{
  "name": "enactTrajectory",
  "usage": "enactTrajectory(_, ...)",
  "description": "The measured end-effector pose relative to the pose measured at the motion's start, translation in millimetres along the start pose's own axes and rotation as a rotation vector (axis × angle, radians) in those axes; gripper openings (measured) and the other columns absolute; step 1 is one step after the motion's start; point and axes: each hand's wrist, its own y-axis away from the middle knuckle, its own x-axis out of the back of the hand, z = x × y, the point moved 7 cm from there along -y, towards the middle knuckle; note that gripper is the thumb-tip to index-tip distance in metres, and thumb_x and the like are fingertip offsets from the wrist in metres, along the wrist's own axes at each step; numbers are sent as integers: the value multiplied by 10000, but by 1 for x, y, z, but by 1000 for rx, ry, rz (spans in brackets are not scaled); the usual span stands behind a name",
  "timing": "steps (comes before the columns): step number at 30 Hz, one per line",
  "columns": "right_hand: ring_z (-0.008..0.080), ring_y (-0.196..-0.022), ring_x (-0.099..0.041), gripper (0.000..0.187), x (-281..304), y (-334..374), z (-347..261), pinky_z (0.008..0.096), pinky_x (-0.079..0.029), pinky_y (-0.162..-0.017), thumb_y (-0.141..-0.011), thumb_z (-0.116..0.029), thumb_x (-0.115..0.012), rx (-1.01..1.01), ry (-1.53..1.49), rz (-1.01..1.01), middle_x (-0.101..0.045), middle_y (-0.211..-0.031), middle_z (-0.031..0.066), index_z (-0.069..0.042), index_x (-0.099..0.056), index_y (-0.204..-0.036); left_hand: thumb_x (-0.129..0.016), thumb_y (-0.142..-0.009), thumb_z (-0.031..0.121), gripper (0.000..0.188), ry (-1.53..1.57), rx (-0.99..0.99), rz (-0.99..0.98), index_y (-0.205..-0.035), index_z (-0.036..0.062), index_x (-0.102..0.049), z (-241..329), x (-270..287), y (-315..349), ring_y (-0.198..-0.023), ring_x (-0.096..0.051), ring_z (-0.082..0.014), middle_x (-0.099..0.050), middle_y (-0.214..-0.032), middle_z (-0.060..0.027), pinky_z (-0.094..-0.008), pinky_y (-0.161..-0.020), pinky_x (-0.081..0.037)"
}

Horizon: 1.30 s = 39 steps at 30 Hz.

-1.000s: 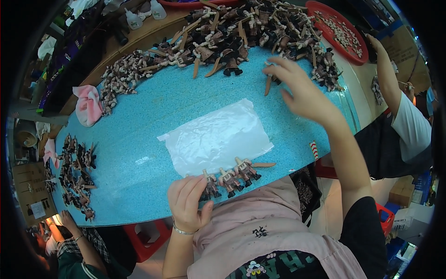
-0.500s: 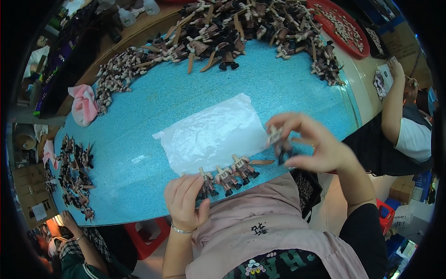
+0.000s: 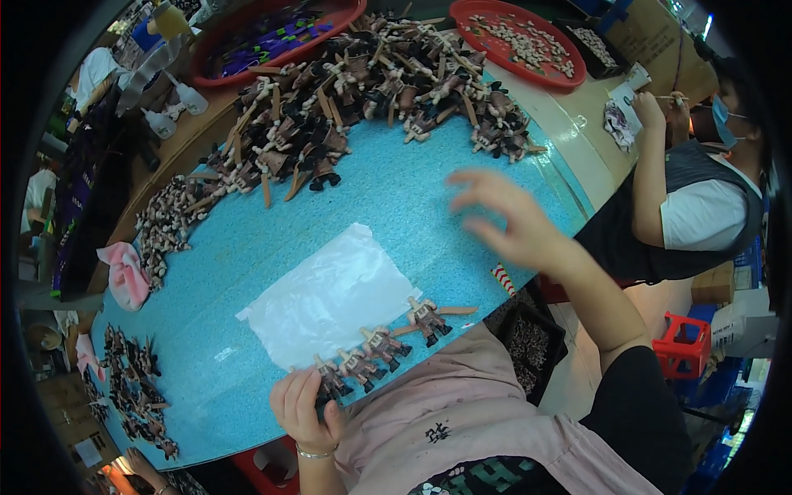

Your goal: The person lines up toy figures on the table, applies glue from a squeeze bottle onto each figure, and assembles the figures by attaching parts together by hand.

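Observation:
My left hand (image 3: 304,412) is at the table's near edge, its fingers closed over a small toy figure at the left end of a row; most of that figure is hidden. To its right several headless-looking figures in brown and cream with black boots (image 3: 360,368) stand side by side. The rightmost figure (image 3: 427,320) stands slightly apart, a flat brown piece (image 3: 458,311) sticking out beside it. My right hand (image 3: 507,216), a little blurred, hovers over the blue tabletop with fingers apart and nothing in them. A crinkled white plastic sheet (image 3: 326,293) lies behind the row.
A heap of similar figures (image 3: 330,91) covers the far side, with small pale parts (image 3: 161,223) at left. More figures (image 3: 132,379) lie far left, near a pink cloth (image 3: 125,276). Red trays (image 3: 528,78) stand behind. Another person (image 3: 701,190) works at right.
My right hand has let go of a figure, which now stands at the row's right end, and has lifted toward the heap. My left hand stays by the row. The view has shifted.

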Motion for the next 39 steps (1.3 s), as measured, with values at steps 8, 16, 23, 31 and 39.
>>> enactTrajectory(8,248,-1205,-452,327,13,-38,64,413,-317,-1017,-737,27,-549,83,844,-71,-564,-1205,75,-65,-618,-1044,-515,-896,214,310,-20,-4,-39,-1036,-44,-616,1,-5,-3,-922,-586,-359,-633,-1000,-179,-445,-851,-455)
enactTrajectory(16,273,-1088,-542,307,21,-41,40,382,-464,-877,-734,51,-639,265,570,-54,-585,-1111,84,-39,-625,-1026,-534,-877,193,277,-51,-23,1,-1010,-26,-641,2,-4,-4,-887,-602,-312,-653,-980,-149,-411,-794,-454)
enactTrajectory(23,269,-853,-611,272,14,-27,-27,359,-505,-718,-815,-111,-678,63,139,-85,-628,-982,115,-42,-623,-1072,-499,-917,220,311,-39,6,-13,-1020,-42,-631,-2,-4,1,-931,-594,-351,-649,-1001,-175,-433,-840,-462)
enactTrajectory(31,356,-789,-577,299,-26,1,-18,409,-482,-682,-845,-239,-655,-180,413,-253,-536,-882,162,14,-520,-929,-498,-919,233,323,-41,-4,-4,-1018,-45,-630,1,-3,-2,-924,-595,-355,-650,-997,-178,-429,-843,-461)
enactTrajectory(39,358,-1042,-554,290,-12,23,-15,389,-456,-892,-848,-14,-558,-394,197,-423,-539,-1155,196,43,-550,-1131,-524,-898,215,295,-63,-19,10,-1029,-23,-637,2,-3,-2,-899,-607,-312,-657,-1003,-150,-411,-802,-460)
